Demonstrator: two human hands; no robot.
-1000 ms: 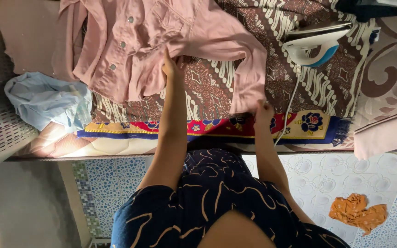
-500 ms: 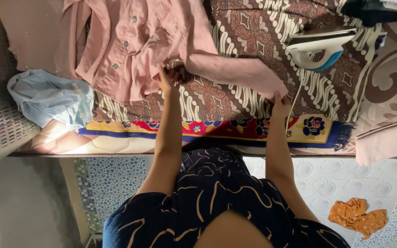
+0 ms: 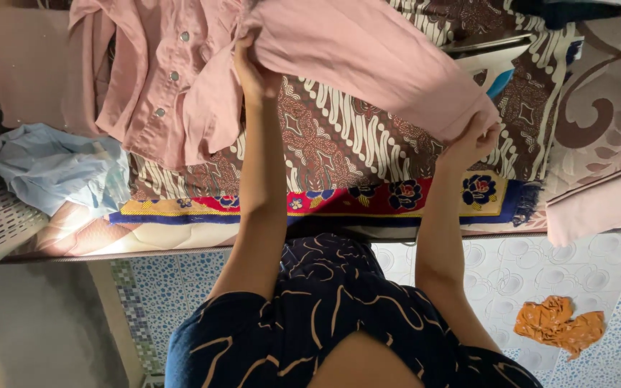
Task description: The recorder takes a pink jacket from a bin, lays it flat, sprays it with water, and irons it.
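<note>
Pink shirt (image 3: 181, 79) sits at the top of my head view, button placket side bunched on the left, one long sleeve (image 3: 375, 57) stretched out to the right across the brown patterned cloth (image 3: 332, 136) that covers the work surface.

Left hand (image 3: 253, 68): fingers closed on the fabric where the sleeve meets the shirt body, pinching it and lifting it off the cloth.
Right hand (image 3: 472, 140): fingers curled around the sleeve's cuff end, gripping it. Sleeve is pulled taut between the two hands, slanting down from upper left to lower right.

Iron (image 3: 494, 61) stands on the cloth just behind the sleeve, white with a blue part, mostly hidden by the fabric from my angle.

Around it: colourful floral-bordered mat (image 3: 411, 197) along the near edge under the brown cloth. Light blue garment (image 3: 52, 169) crumpled at the left end of the surface, well apart from both hands. Another pink piece of fabric (image 3: 598, 205) at the right edge. Orange cloth (image 3: 558, 327) lies on the tiled floor (image 3: 512, 276) lower right. I see the person's dark printed dress (image 3: 325, 316) at bottom centre.
</note>
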